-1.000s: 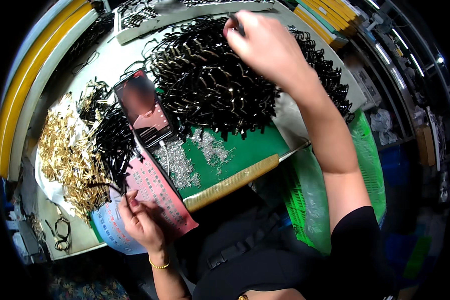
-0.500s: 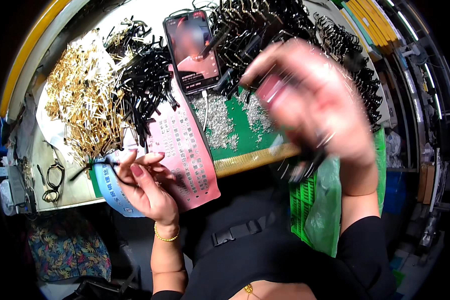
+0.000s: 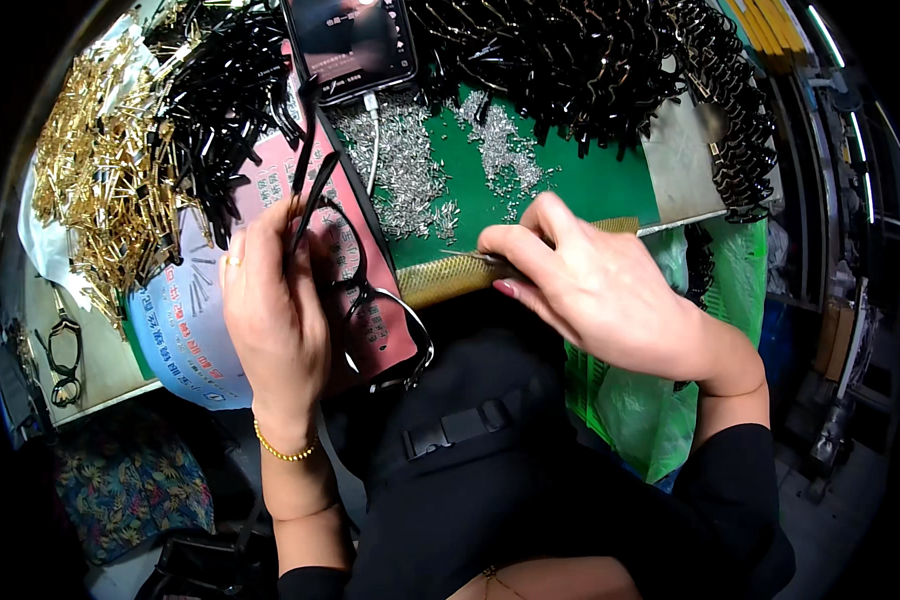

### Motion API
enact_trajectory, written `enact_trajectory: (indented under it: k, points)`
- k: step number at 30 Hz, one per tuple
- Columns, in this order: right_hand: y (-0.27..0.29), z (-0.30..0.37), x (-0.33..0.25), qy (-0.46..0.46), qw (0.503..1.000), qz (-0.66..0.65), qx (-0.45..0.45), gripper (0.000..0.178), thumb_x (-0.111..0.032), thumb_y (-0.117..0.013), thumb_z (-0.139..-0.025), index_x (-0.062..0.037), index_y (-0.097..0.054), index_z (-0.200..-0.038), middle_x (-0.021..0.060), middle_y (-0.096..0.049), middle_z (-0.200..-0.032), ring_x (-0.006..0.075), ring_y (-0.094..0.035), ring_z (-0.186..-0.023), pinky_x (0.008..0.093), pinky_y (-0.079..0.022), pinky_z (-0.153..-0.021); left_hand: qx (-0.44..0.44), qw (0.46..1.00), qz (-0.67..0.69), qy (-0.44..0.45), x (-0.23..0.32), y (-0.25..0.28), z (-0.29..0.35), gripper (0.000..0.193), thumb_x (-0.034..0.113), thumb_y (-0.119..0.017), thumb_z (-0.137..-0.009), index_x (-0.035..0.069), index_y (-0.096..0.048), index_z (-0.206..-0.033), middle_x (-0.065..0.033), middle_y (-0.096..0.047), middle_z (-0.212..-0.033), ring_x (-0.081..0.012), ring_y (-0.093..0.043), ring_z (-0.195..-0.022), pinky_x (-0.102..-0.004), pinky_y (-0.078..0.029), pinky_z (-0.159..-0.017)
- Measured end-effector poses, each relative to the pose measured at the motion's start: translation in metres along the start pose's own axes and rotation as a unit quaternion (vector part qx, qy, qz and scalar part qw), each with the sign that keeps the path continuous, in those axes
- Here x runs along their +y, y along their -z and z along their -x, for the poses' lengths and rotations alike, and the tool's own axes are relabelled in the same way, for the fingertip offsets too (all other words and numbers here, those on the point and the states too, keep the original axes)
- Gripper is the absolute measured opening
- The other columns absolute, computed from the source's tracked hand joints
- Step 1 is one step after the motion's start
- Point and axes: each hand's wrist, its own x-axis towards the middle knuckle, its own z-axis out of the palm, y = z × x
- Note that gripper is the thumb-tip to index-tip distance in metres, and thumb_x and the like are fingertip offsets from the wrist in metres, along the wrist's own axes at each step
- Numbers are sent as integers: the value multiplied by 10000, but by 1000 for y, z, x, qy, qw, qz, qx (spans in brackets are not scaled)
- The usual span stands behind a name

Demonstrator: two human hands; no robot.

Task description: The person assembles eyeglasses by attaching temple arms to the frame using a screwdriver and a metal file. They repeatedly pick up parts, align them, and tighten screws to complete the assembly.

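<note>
Whatever the right hand pinches stays hidden behind its fingers; the phone is cut off by the top edge.

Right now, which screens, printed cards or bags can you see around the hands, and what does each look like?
Phone: top centre of the bench, dark lit screen, white cable plugged in.
Pink card: under the left hand, rectangular, printed.
Pale blue fan-shaped card: left of it, printed.
Green plastic bag: hangs below the bench edge, under the right hand.
</note>
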Motion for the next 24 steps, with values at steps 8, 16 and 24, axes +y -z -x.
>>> enact_trajectory:
  k: [8, 16, 24]
  points:
    - [-4, -5, 10, -21, 996, 75, -35, 608, -57, -604, -829, -240, -564, -1408, 154, -520, -955, 245, -655, -688, 362, -505, -494, 82, 964, 253, 27, -9, -15, 14, 266, 62, -435, -1074, -8, -497, -1322, -140, -664, -1165, -242, -675, -991, -353, -492, -864]
    - [-7, -5, 13, -45, 998, 42, -29, 457, -184, -603, -973, -300, -540, -1411, 120, -503, -944, 281, -592, -604, 396, -504, -493, 135, 922, 343, 116, 7, 0, 6, 263, 184, -458, -1096, -27, -543, -1229, -139, -674, -1063, -123, -597, -832, -255, -537, -685]
    - [-5, -12, 3, -23, 995, 90, -25, 636, -58, -609, -866, -260, -515, -1462, 158, -536, -910, 275, -646, -608, 384, -540, -519, 58, 900, 396, 175, -4, 3, -20, 247, -6, -503, -1039, -66, -537, -1276, -145, -646, -1057, -135, -681, -715, -230, -579, -616]
